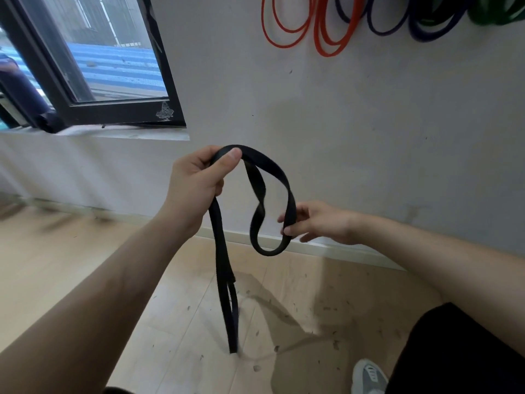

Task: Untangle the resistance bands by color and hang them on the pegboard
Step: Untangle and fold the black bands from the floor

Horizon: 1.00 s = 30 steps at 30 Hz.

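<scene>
Black band (221, 251): one, twisted, mid-air before the wall (369, 123).
Left hand (196, 180): fist curled round the band's top.
Right hand (321, 223): fingertips pinching its loop.
Hung: orange bands (329, 54), purple bands (426, 35), green bands (494, 18); counts cropped.

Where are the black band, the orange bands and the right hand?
black band (221, 251), head view, on its straight hanging strand
orange bands (329, 53), head view, bottom of one hanging loop
right hand (321, 223), head view, back of the hand
</scene>
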Motion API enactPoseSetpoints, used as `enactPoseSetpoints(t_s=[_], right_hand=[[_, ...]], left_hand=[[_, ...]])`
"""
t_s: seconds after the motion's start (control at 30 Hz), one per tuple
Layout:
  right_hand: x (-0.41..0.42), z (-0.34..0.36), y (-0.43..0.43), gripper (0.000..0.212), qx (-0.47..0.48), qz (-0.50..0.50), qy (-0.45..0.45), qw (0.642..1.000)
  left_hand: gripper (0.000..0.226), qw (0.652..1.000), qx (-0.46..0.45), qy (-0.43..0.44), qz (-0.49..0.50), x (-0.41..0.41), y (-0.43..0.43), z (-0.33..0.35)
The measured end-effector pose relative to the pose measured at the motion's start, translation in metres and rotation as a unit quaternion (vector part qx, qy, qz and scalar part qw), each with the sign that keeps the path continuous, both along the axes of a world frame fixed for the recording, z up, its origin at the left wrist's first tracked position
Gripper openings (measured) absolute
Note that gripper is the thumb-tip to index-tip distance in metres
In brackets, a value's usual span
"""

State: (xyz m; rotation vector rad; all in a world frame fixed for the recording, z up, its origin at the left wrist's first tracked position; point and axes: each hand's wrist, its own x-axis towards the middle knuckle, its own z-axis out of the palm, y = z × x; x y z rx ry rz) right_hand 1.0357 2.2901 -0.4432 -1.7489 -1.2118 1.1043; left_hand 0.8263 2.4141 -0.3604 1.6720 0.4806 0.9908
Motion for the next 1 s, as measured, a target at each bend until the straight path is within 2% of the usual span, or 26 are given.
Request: enactPoseSetpoints(t_s=[0.07, 0.17, 0.33, 0.43, 0.57, 0.67, 0.8, 0.87, 0.93, 1.0], right_hand=[[-0.003, -0.006, 0.001, 0.026, -0.024, 0.029, -0.018, 0.999], [-0.010, -0.015, 0.004, 0.017, -0.048, 0.055, -0.029, 0.997], [-0.018, -0.016, 0.012, 0.012, -0.028, 0.004, 0.015, 0.999], [-0.015, -0.011, 0.016, 0.009, -0.019, -0.056, 0.092, 0.994], [-0.006, 0.001, 0.015, 0.014, 0.018, -0.140, 0.226, 0.964], [0.004, 0.011, 0.012, 0.014, 0.056, -0.184, 0.318, 0.929], [0.015, 0.022, 0.005, 0.016, 0.073, -0.181, 0.397, 0.897], [0.020, 0.021, 0.002, 0.017, 0.074, -0.175, 0.351, 0.917], [0.022, 0.013, 0.002, 0.018, 0.078, -0.177, 0.201, 0.960], [0.022, 0.004, 0.002, 0.027, 0.087, -0.188, 0.079, 0.975]], left_hand=[[0.019, 1.000, -0.006, -0.005, 0.010, -0.001, 0.003, -0.001], [0.018, 1.000, -0.010, -0.013, 0.020, -0.003, 0.005, -0.001], [0.015, 0.998, -0.016, -0.031, 0.046, -0.007, 0.008, 0.002], [0.023, 0.997, -0.021, -0.027, 0.071, -0.011, 0.016, -0.001], [0.042, 0.994, -0.045, -0.013, 0.103, -0.018, 0.028, -0.013], [0.036, 0.992, -0.066, -0.004, 0.111, -0.021, 0.033, -0.018], [0.024, 0.991, -0.073, 0.006, 0.110, -0.022, 0.034, -0.020], [0.025, 0.991, -0.073, 0.005, 0.115, -0.021, 0.034, -0.020], [0.030, 0.990, -0.073, 0.002, 0.120, -0.021, 0.034, -0.020], [0.039, 0.990, -0.070, -0.004, 0.120, -0.020, 0.035, -0.020]])
